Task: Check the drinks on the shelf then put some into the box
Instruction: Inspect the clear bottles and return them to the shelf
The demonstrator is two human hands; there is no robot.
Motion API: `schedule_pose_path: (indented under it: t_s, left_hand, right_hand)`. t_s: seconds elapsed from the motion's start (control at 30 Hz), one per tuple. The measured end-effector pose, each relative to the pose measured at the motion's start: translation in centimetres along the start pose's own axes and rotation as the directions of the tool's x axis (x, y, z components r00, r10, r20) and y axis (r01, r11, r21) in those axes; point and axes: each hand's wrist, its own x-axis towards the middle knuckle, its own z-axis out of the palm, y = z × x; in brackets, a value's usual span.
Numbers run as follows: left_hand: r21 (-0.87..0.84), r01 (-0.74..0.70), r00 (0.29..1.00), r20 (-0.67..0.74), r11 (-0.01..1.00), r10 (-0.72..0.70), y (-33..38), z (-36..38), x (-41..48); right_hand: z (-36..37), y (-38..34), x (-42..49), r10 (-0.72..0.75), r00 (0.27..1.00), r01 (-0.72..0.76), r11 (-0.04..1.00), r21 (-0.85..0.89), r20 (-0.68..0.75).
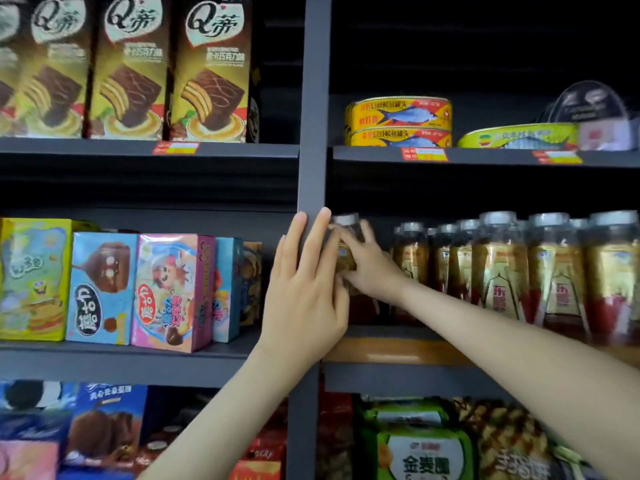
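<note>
Drink bottles [498,271] read "东鹏"; cake boxes [207,71] "Q" (big, looping).

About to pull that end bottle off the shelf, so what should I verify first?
1. Grip: ok, the right hand curls round the end bottle.
2. Other hand free: ok, the left hand lies flat on the shelf post, holding nothing.
3. Row steady: ok, the neighbouring bottles stand upright.
4. Headroom: ok, a gap shows below the upper shelf.
5. Destination: cannot tell, the box is not in view.
</note>
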Motion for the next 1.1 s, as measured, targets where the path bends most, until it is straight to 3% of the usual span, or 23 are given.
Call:
schedule_pose_path:
  t_s: [0.17, 0.3, 0.37, 0.43, 0.5, 0.57, 0.67, 0.73, 0.8, 0.93, 1.0, 1.1]
  left_hand:
    - [0.071, 0.002, 1.000, 0.026, 0.997, -0.004, -0.1, -0.4, -0.1]
    - [0.168, 0.075, 0.992, 0.090, 0.983, -0.091, 1.9, -0.9, -0.1]
    - [0.066, 0.151, 0.985, 0.079, 0.986, -0.156, 4.9, -1.3, -0.4]
    - [-0.189, 0.217, 0.974, 0.102, 0.958, -0.200, 9.2, -2.0, -0.8]
    - [-0.492, 0.253, 0.966, 0.169, 0.833, -0.194, 14.1, -3.0, -1.2]
    - [-0.646, 0.287, 0.957, 0.217, 0.707, -0.190, 18.4, -4.6, -2.5]
    - [-0.654, 0.377, 0.923, 0.321, 0.655, -0.211, 23.0, -7.2, -7.3]
    - [-0.627, 0.526, 0.836, 0.507, 0.575, -0.211, 25.6, -8.7, -12.6]
    - [-0.549, 0.663, 0.710, 0.677, 0.510, -0.194, 27.8, -9.8, -18.2]
    - [-0.311, 0.829, 0.416, 0.898, 0.465, -0.140, 30.8, -11.5, -26.9]
    - [-0.188, 0.877, 0.275, 0.951, 0.441, -0.140, 31.6, -12.7, -29.5]
    - [-0.075, 0.930, 0.126, 0.984, 0.360, -0.122, 31.4, -14.2, -32.2]
  right_hand:
    - [-3.7, -0.5, -4.4, -0.195, 0.978, 0.177, 0.963, -0.203, -0.074]
    - [-7.6, -0.4, -8.6, -0.411, 0.881, 0.334, 0.891, -0.308, -0.234]
    - [-9.8, -0.6, -11.1, -0.466, 0.820, 0.381, 0.878, -0.291, -0.332]
    - [-12.0, -1.0, -14.4, -0.488, 0.772, 0.435, 0.873, -0.220, -0.407]
    - [-13.2, -0.9, -18.6, -0.467, 0.765, 0.482, 0.872, -0.088, -0.444]
    - [-13.3, -0.7, -23.8, -0.414, 0.807, 0.480, 0.875, 0.060, -0.422]
    - [-12.1, -0.1, -32.0, -0.285, 0.913, 0.368, 0.884, 0.288, -0.290]
    - [-10.3, 0.7, -37.2, -0.141, 0.980, 0.190, 0.861, 0.472, -0.137]
    - [-8.2, 1.9, -41.8, 0.023, 0.999, -0.038, 0.767, 0.640, 0.031]
    - [-3.8, 2.9, -48.9, 0.255, 0.880, -0.468, 0.602, 0.646, 0.401]
    - [-1.9, 2.5, -51.4, 0.276, 0.834, -0.551, 0.461, 0.696, 0.477]
    - [0.0, 1.9, -53.4, 0.278, 0.759, -0.648, 0.228, 0.727, 0.589]
